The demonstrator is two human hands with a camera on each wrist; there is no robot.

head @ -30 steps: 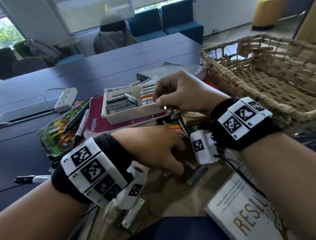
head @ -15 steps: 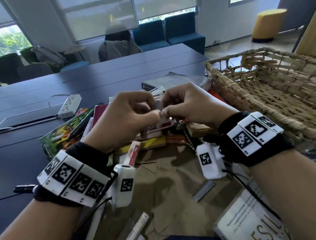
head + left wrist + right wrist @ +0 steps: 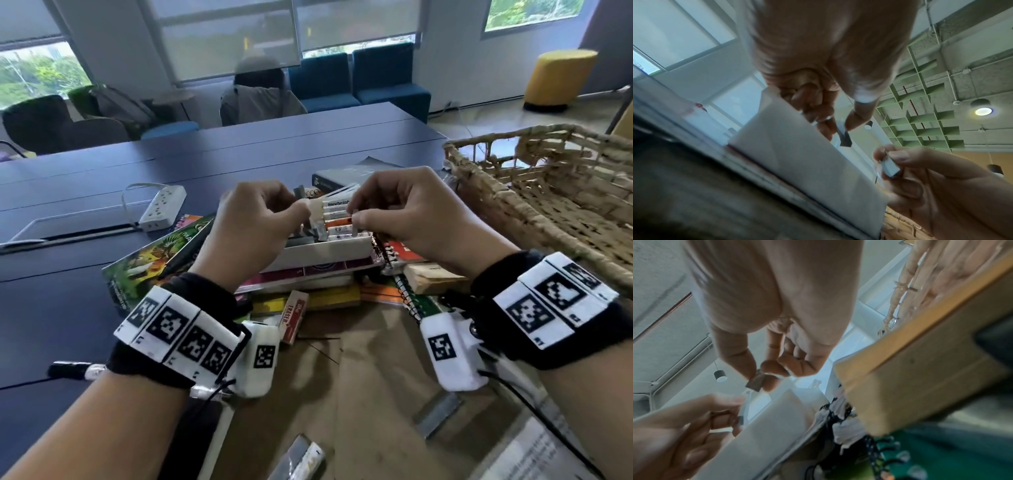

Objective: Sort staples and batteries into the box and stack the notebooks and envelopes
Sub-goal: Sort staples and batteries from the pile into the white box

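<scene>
A white box (image 3: 329, 253) sits on a pile of notebooks, the top one maroon (image 3: 308, 274). Its right compartment holds batteries (image 3: 339, 219) and its left one grey staple strips (image 3: 301, 237). Both hands hover just above the box. My left hand (image 3: 305, 214) pinches a short staple piece (image 3: 843, 134) between thumb and fingers. A small gap to its right, my right hand (image 3: 354, 217) pinches another staple piece (image 3: 756, 382). A brown envelope (image 3: 359, 377) lies in front of the pile with a loose staple strip (image 3: 436, 413) on it.
A wicker basket (image 3: 548, 205) stands at the right. A power strip (image 3: 163, 207) and a green picture notebook (image 3: 147, 260) lie to the left, and a marker (image 3: 68, 370) sits under my left wrist. An eraser (image 3: 293, 317) lies by the pile. A book (image 3: 534, 452) lies at bottom right.
My left hand rose from the envelope to meet the right hand at a staple strip. The hands have since drawn slightly apart over the box, each with a piece.
</scene>
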